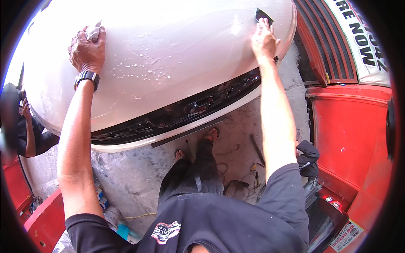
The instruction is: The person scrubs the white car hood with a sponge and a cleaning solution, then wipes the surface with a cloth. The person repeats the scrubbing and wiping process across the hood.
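Note:
A white car hood [168, 38] spreads in front of me, with milky drops and wet streaks over its middle. My left hand [87, 50], a dark watch on its wrist, is closed around a crumpled pale cloth [93, 32] against the hood's left part. At the right edge of the hood, my right hand [264, 40] reaches out with its fingers on a small dark sheet [262, 15], probably sandpaper, pressed to the paint. Its thumb stands a little apart. Below the hood's front edge runs the black grille [185, 107].
Another person [29, 122] in dark clothes is at the left side of the car. Red panels [350, 130] and a slatted shutter [327, 40] stand on the right. A cable and small tools [255, 173] lie on the concrete floor [130, 177] near my bare feet.

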The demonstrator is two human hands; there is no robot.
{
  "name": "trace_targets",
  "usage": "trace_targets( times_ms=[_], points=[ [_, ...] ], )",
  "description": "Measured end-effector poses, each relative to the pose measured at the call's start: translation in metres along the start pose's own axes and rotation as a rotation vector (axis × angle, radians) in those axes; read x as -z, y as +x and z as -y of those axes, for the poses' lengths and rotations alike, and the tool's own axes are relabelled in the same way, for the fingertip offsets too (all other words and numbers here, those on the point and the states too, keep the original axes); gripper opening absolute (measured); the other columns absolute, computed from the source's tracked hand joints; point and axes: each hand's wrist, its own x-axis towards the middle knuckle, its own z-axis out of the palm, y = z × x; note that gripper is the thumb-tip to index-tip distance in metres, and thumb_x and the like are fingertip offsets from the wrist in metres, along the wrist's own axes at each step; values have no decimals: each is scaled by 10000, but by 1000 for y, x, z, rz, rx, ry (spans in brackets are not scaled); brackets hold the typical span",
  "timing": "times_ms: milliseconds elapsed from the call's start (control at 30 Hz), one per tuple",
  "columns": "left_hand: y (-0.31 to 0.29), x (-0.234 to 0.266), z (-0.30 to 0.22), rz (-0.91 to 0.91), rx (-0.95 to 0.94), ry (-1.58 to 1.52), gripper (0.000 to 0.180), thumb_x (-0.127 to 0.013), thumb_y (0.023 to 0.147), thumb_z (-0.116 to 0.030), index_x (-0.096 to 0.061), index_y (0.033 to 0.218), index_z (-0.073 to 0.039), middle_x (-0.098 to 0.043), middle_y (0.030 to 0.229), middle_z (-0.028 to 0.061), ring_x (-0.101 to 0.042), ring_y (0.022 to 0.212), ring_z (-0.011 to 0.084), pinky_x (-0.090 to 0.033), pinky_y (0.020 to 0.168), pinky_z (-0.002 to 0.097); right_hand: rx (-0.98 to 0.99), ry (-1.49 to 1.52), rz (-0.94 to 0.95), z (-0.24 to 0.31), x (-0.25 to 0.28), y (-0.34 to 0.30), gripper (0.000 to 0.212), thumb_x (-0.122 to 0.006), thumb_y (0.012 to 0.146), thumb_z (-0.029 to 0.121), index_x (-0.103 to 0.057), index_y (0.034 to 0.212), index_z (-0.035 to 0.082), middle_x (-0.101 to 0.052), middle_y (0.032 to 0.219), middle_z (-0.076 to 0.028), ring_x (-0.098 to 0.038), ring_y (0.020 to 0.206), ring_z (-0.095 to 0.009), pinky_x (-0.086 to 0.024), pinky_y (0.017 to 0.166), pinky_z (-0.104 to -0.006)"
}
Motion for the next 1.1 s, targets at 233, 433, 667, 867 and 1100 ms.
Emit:
trace_targets(
  times_ms=[233, 433, 667, 867, 1100],
  points=[
    [-6, 3, 12, 11, -11, 43, 588, -668, 863, -608, -682, 1255, -170, -687, 1225, 162, -621, 1169, 365, -466, 1025, 509, 299, 310, 195, 179, 22, -195, 481, -527, 1016, 282, -547, 1453, 82, -438, 1571, -127, -346, 1500, -290, -166, 1197, -657],
    [3, 1, 2, -29, -47, -11, 567, -672, 857, -592, -694, 1236, -171, -697, 1207, 149, -638, 1143, 357, -473, 1019, 509, 98, 134, 26, 17, 23, -55, 392, -457, 1061, 301, -618, 1377, 133, -524, 1512, -79, -458, 1426, -315, -205, 1096, -798],
    [-4, 3, 18, 0, -10, 47, 620, -686, 840, -629, -671, 1277, -190, -677, 1249, 167, -615, 1179, 382, -476, 1013, 510, 166, 468, 33, 173, 14, -197, 454, -490, 1025, 326, -584, 1417, 117, -428, 1587, -68, -304, 1517, -311, -94, 1174, -730],
    [5, -4, 0, 34, 21, -21, 654, -673, 842, -643, -668, 1280, -157, -680, 1233, 185, -627, 1158, 388, -469, 1020, 511, 70, 48, -90, 3, 28, -89, 380, -490, 1047, 269, -624, 1370, 120, -568, 1470, -78, -566, 1327, -294, -316, 1102, -722],
    [1, 3, 24, 32, 15, 39, 695, -656, 850, -657, -660, 1297, -125, -678, 1224, 207, -623, 1160, 395, -468, 1018, 516, 131, 312, -62, 144, 17, -183, 452, -539, 1006, 246, -576, 1398, 25, -507, 1496, -215, -486, 1394, -362, -303, 1158, -627]
  ],
)
